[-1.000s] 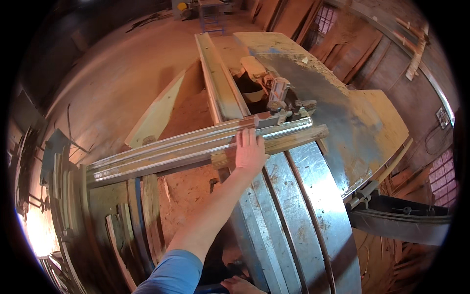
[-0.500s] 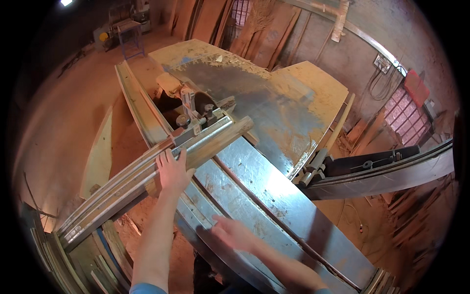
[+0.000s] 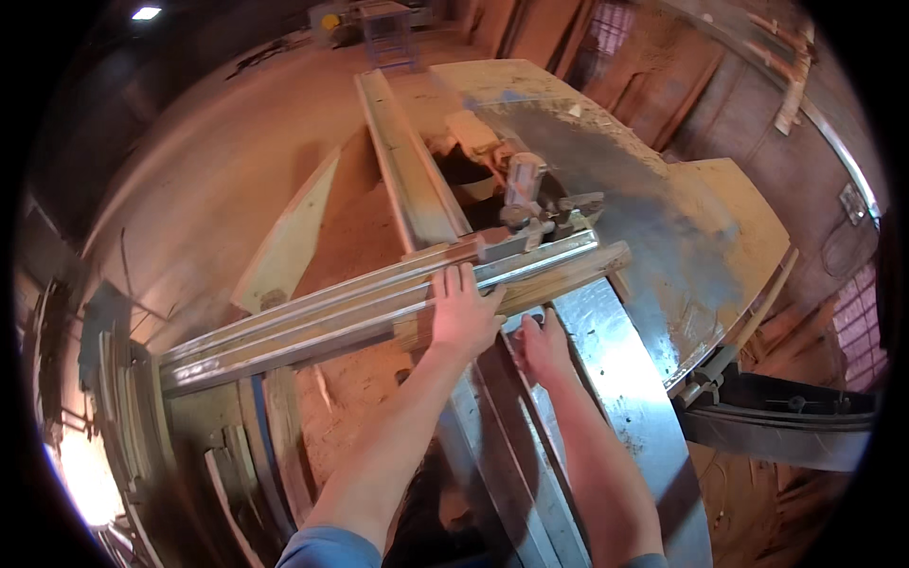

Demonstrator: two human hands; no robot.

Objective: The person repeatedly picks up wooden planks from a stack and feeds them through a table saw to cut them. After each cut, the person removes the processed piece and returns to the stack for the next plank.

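At the far left, thin offcuts stand stacked on edge, dark and dusty. Next comes a pale wedge-shaped board lying on a floor thick with orange sawdust.

A long ribbed metal fence runs across the view from lower left to upper right, grey and grooved along its length. A wooden strip lies against its near side, straight, tan and rough-sawn, its right end reaching onto the desk. The left hand lies flat over fence and strip together, fingers spread forward, pressing down rather than gripping. The right hand sits just beside it, lower, palm down on the sliding carriage, a smooth steel bed with long parallel rails; whether its fingers curl on anything cannot be told.

Beyond the hands, a clamp of dull metal stands at the fence end, near a dark opening. To the right spreads the desk, a broad worn steel plate, dusted and patchy.

The risk, as I judge it, lies in how close the left hand rests to the cutting zone: with dust on smooth steel, a palm pressing flat could slide forward. The strip, held only by pressure, could also shift or kick if it binds against the fence.
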